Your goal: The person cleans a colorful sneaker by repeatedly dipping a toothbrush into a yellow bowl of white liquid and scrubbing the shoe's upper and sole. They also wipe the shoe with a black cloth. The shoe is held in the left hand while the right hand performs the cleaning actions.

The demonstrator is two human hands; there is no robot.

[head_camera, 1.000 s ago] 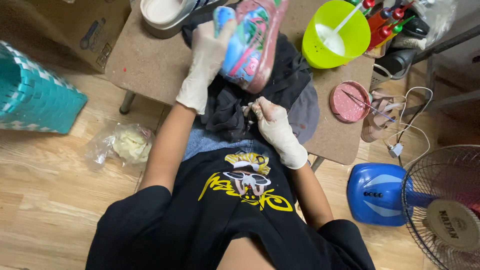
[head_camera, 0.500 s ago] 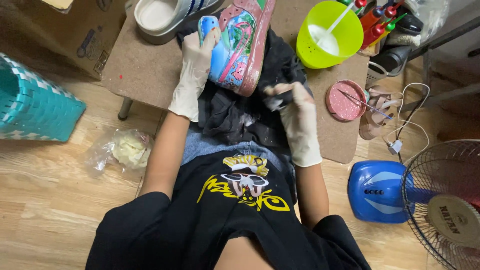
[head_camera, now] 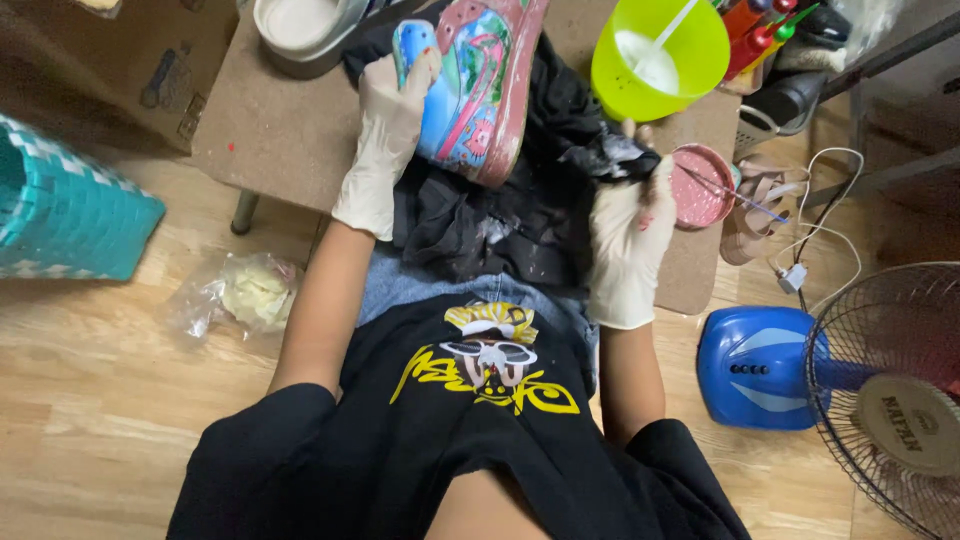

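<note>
The gloved left hand [head_camera: 385,140] is gripping a painted shoe [head_camera: 480,85], propping it on a black cloth [head_camera: 520,200] over the table [head_camera: 270,130]. The gloved right hand [head_camera: 630,235] is closing around a thin brush [head_camera: 735,190] beside a pink dish [head_camera: 698,185].

Lighting even, warm, moderately bright. Soft shadow under the table [head_camera: 250,130], left of the left hand [head_camera: 385,140]. Mild glare on floor. Right hand [head_camera: 628,235] slightly motion-blurred; edges stretched by wide-angle distortion.

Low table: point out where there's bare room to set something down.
The table is bare at its left, between the white bowl and black cloth. The right is crowded: green bowl, pink dish, paint bottles.
</note>
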